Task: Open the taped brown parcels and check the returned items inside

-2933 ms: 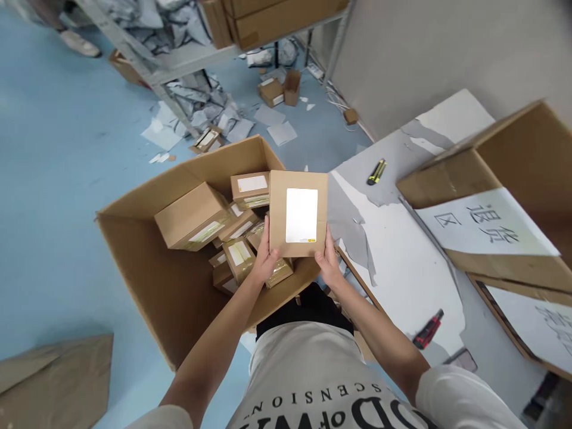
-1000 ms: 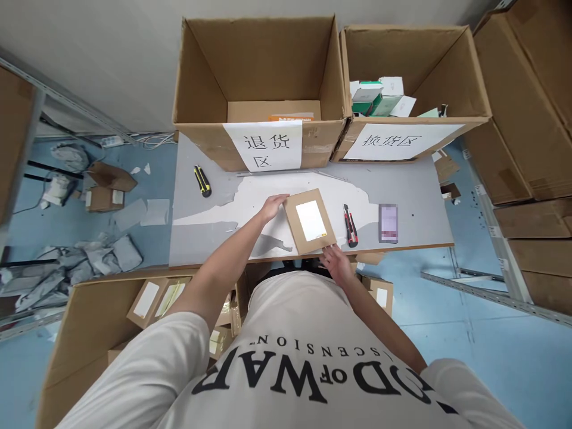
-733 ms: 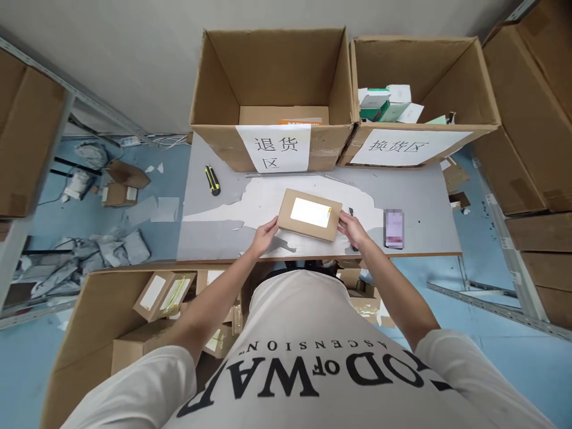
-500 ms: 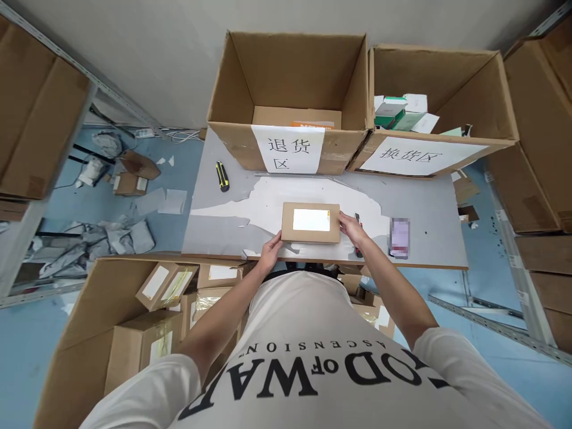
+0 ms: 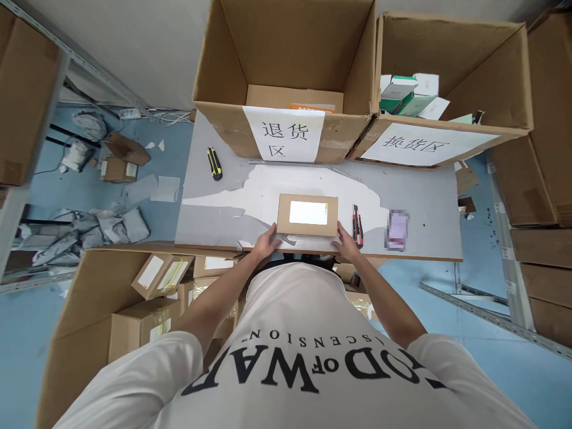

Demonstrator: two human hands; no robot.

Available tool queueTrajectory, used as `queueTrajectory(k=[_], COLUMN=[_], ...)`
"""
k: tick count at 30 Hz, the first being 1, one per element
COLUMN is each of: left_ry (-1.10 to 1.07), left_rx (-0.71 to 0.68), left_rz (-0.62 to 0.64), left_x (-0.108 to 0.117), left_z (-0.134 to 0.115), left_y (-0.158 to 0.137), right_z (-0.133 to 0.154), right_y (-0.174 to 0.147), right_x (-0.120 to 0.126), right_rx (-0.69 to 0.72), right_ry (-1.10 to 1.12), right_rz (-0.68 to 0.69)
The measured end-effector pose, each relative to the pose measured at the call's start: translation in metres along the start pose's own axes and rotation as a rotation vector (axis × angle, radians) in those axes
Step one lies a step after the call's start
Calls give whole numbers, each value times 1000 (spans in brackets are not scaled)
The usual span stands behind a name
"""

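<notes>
A small closed cardboard box (image 5: pixel 286 223) lies flat on the table in front of me, with a white label (image 5: pixel 308 213) on its top. Beside its near left corner is my left hand (image 5: pixel 265 243), thumb and fingers apart, holding nothing. My right hand (image 5: pixel 345 244) is at the near right corner with its fingers spread; whether the fingertips touch the cardboard I cannot tell. Just right of the box lies a red and black utility knife (image 5: pixel 358 227). A yellow and black utility knife (image 5: pixel 215 164) rests farther off to the left.
Two large open cartons with handwritten signs, a left one (image 5: pixel 214 128) and a right one (image 5: pixel 513 128), stand at the table's back. The right one holds green and white boxes. A blurred phone (image 5: pixel 397 230) lies right. A big carton (image 5: pixel 84 298) of parcels stands below the table's front left.
Both hands have let go of the box's sides and slid toward its near corners. The box stays on the table. My view has shifted slightly, uncovering the red knife.
</notes>
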State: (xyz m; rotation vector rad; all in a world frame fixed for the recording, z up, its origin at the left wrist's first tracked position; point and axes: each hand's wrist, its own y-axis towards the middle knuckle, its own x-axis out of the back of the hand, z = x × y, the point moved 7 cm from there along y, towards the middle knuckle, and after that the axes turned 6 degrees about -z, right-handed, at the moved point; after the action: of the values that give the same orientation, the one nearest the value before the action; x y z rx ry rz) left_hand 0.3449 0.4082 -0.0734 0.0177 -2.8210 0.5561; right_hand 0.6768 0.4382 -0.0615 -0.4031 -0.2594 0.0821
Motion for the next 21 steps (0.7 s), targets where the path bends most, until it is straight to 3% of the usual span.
queueTrajectory(k=[6,13,17,21], left_ry=[256,377,481,530], left_rx=[-88,-172,-169,-135], left_rz=[-22,-185,-306,-292], left_x=[-12,11,25,24], left_z=[-21,-82,-119,-129], left_y=[2,-9,-6,5], right_z=[7,75,96,90], right_y=[1,-2,0,6], right_x=[-23,0,14,16], right_rx=[86,287,198,82], right_ry=[-128,-224,-403,-478], right_rz=[-31,-79,-103,-106])
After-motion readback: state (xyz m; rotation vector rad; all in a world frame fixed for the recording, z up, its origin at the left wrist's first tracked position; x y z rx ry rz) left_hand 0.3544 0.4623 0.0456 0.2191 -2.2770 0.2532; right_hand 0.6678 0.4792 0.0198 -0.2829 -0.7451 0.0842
